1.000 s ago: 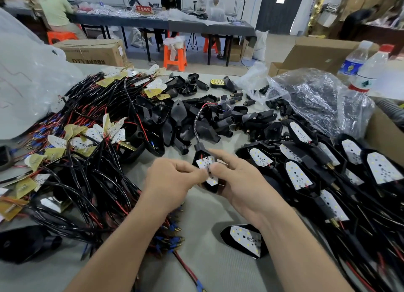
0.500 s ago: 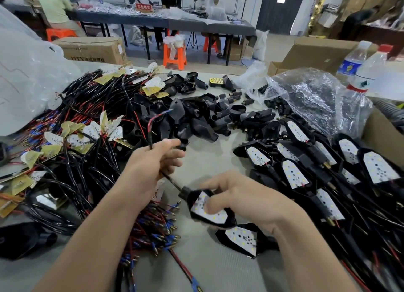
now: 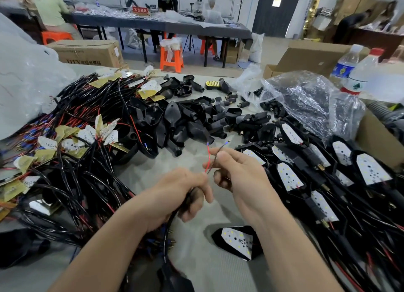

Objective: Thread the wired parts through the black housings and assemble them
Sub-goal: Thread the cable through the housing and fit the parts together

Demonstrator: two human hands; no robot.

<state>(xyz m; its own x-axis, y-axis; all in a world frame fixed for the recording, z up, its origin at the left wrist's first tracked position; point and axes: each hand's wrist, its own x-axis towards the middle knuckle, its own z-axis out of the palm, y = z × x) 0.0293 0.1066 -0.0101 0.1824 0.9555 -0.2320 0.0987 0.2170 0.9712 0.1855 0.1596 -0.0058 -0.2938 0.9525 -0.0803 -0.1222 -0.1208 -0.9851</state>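
- Lettering "DTY" starts the print on the side of a cardboard box (image 3: 87,55) beyond the table's far left corner; the characters after it are too blurred to read.
- A red sign (image 3: 140,10) on the far bench carries the white characters 不合格区.
- Two plastic bottles (image 3: 358,77) stand at the right, one with a blue label and one with a white and green label; neither label's print is legible.
- The left hand (image 3: 181,195) is closed in a fist round a black cable (image 3: 172,221), which drops to a blurred black housing (image 3: 175,278) at the bottom edge.
- The right hand (image 3: 238,173) pinches the cable's thin red and black leads (image 3: 208,158) between thumb and forefinger. Its other fingers are loosely bent.
- The leads' tips stand free above both hands, over the grey table (image 3: 218,274).
- Loose housings (image 3: 185,121) lie heaped beyond the hands, wired LED boards (image 3: 87,136) to the left and assembled units (image 3: 290,176) to the right.
- One finished unit (image 3: 236,241) lies beneath the right forearm.
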